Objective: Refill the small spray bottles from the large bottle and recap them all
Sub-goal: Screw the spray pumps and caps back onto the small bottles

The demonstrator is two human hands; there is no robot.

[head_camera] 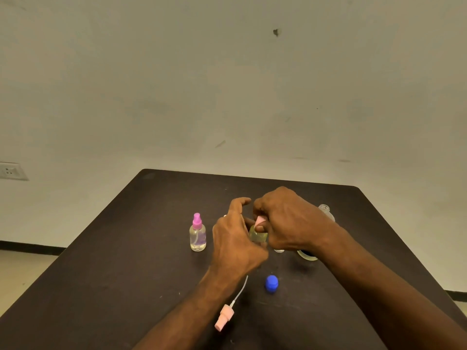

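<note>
While left hand [233, 238] grips yellowish-filled bottle [258, 235], right hand [288, 221] pinches its pink cap [260, 220]; capped clear-liquid bottle [197, 236] beside

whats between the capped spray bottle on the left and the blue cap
In the head view, the left hand and its forearm cross between the capped spray bottle and the blue cap. A loose pink sprayer lies nearer the camera, off that line.

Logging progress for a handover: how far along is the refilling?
Done: the pink-capped bottle stands filled and capped. In hand: the left hand steadies a bottle of yellowish liquid while the right hand fits its pink cap. Left: a loose spray head and blue cap lie on the table.
</note>
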